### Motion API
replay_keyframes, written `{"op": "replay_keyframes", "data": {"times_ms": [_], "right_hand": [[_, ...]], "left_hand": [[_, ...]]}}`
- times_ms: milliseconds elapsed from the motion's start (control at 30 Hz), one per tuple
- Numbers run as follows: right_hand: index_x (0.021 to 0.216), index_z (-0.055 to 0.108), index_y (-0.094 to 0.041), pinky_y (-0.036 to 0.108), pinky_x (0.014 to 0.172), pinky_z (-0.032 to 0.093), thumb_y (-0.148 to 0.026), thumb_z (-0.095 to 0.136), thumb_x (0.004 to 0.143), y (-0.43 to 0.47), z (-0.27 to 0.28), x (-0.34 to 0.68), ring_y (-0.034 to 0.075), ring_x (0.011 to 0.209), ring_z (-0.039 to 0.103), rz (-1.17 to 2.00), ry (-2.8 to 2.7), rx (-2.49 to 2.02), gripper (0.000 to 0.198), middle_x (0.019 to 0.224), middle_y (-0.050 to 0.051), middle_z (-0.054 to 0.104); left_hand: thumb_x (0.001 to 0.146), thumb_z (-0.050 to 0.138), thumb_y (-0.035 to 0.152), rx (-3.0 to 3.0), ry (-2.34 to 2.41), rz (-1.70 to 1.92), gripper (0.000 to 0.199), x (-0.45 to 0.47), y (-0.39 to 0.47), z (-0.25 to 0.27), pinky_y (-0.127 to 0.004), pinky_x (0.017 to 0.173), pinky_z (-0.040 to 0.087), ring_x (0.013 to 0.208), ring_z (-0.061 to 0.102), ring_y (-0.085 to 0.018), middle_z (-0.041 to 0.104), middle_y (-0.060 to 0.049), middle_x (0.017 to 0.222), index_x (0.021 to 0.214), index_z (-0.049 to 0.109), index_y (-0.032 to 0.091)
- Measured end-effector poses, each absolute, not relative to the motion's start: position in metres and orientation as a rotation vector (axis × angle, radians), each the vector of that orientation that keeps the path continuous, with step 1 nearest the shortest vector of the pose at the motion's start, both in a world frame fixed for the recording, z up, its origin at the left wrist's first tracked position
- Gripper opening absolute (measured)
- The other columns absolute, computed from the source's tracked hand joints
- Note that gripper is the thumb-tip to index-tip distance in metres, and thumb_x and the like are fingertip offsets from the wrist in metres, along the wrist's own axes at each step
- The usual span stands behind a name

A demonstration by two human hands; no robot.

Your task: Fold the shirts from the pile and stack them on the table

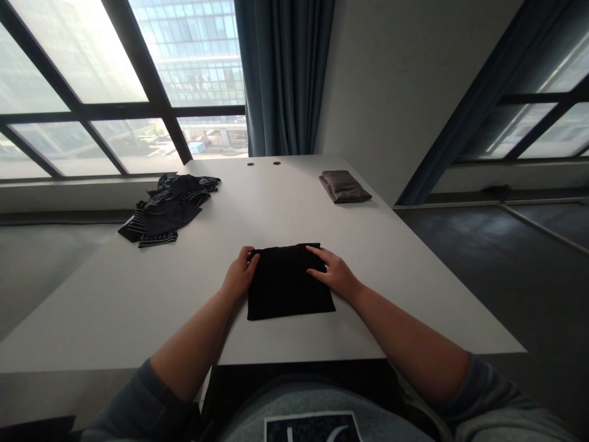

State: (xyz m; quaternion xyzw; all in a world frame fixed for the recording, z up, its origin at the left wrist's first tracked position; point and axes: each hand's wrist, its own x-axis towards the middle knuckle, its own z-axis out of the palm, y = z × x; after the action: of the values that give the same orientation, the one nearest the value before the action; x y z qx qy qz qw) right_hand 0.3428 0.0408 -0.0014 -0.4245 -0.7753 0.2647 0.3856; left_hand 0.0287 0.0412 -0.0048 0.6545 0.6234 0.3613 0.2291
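A folded black garment (pixel 289 282) lies flat as a neat rectangle on the white table in front of me. My left hand (pixel 241 270) grips its left edge near the far corner, the thumb on top and the other fingers curled around the side. At the far right corner, my right hand (pixel 335 273) rests with its fingers apart, thumb and fingertips lying on the fabric. What kind of garment it is cannot be made out.
The white table (pixel 184 307) carries a rumpled pile of dark clothes (pixel 172 205) with white stripes at the far left. A folded grey-brown garment (pixel 344 186) sits at the far right. Two round holes (pixel 277 163) pierce the far edge. Beyond hangs a blue curtain (pixel 285 73).
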Motion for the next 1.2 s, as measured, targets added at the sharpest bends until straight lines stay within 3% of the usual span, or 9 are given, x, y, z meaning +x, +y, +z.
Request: {"op": "replay_keyframes", "data": {"times_ms": [167, 400, 567, 667, 867, 1033, 1200], "right_hand": [[0.15, 0.059, -0.031, 0.049, 0.111, 0.052, -0.034, 0.077, 0.087, 0.045, -0.006, 0.341, 0.03, 0.124, 0.066, 0.709, -1.926, -1.125, 0.065, 0.137, 0.009, 0.067], [0.135, 0.071, -0.03, 0.05, 0.121, 0.043, -0.034, 0.085, 0.078, 0.051, -0.013, 0.343, 0.033, 0.143, 0.052, 0.867, -1.768, -1.131, 0.059, 0.151, 0.009, 0.056], [0.147, 0.057, -0.034, 0.051, 0.119, 0.046, -0.034, 0.088, 0.076, 0.043, -0.004, 0.34, 0.029, 0.132, 0.062, 1.321, -1.464, -0.874, 0.078, 0.143, 0.006, 0.064], [0.151, 0.052, -0.037, 0.051, 0.118, 0.047, -0.029, 0.09, 0.073, 0.041, -0.002, 0.338, 0.028, 0.129, 0.064, 1.42, -1.37, -0.825, 0.087, 0.139, 0.004, 0.067], [0.161, 0.036, -0.039, 0.054, 0.115, 0.05, -0.027, 0.09, 0.073, 0.042, -0.002, 0.338, 0.029, 0.123, 0.068, 1.568, -1.366, -0.884, 0.105, 0.132, 0.004, 0.071], [0.158, 0.046, -0.038, 0.052, 0.123, 0.041, -0.033, 0.085, 0.082, 0.034, 0.008, 0.342, 0.03, 0.139, 0.057, 1.406, -1.639, -0.899, 0.085, 0.153, 0.004, 0.058], [0.145, 0.063, -0.032, 0.054, 0.12, 0.044, -0.037, 0.086, 0.081, 0.029, 0.013, 0.339, 0.031, 0.133, 0.062, 1.428, -1.663, -0.921, 0.069, 0.142, 0.006, 0.066]], "left_hand": [[0.096, 0.059, 0.047, 1.672, 1.711, 1.083, 0.032, 0.028, 0.048, -0.015, -0.039, 0.084, 0.053, 0.094, 0.071, -0.025, 0.073, -0.008, 0.108, 0.119, 0.054, 0.026], [0.081, 0.08, 0.043, 1.548, 1.554, 1.133, 0.058, 0.022, 0.049, -0.015, -0.037, 0.082, 0.056, 0.092, 0.07, -0.021, 0.068, -0.004, 0.107, 0.131, 0.056, 0.028], [0.076, 0.086, 0.039, 1.496, 1.297, 1.199, 0.074, 0.021, 0.044, -0.006, -0.038, 0.088, 0.057, 0.092, 0.068, -0.019, 0.067, -0.002, 0.102, 0.143, 0.055, 0.028], [0.077, 0.085, 0.037, 1.519, 1.335, 1.249, 0.067, 0.023, 0.042, -0.002, -0.039, 0.092, 0.056, 0.095, 0.067, -0.02, 0.068, -0.003, 0.104, 0.139, 0.061, 0.027], [0.082, 0.079, 0.034, 1.604, 1.37, 1.275, 0.056, 0.027, 0.04, -0.002, -0.041, 0.098, 0.055, 0.102, 0.068, -0.022, 0.07, -0.006, 0.126, 0.135, 0.065, 0.026], [0.086, 0.075, 0.035, 1.578, 1.368, 1.316, 0.053, 0.027, 0.04, -0.003, -0.039, 0.096, 0.055, 0.104, 0.069, -0.022, 0.07, -0.006, 0.122, 0.136, 0.063, 0.026], [0.085, 0.076, 0.036, 1.502, 1.376, 1.426, 0.056, 0.026, 0.042, -0.009, -0.038, 0.095, 0.056, 0.104, 0.068, -0.022, 0.07, -0.005, 0.113, 0.137, 0.059, 0.027]]}}
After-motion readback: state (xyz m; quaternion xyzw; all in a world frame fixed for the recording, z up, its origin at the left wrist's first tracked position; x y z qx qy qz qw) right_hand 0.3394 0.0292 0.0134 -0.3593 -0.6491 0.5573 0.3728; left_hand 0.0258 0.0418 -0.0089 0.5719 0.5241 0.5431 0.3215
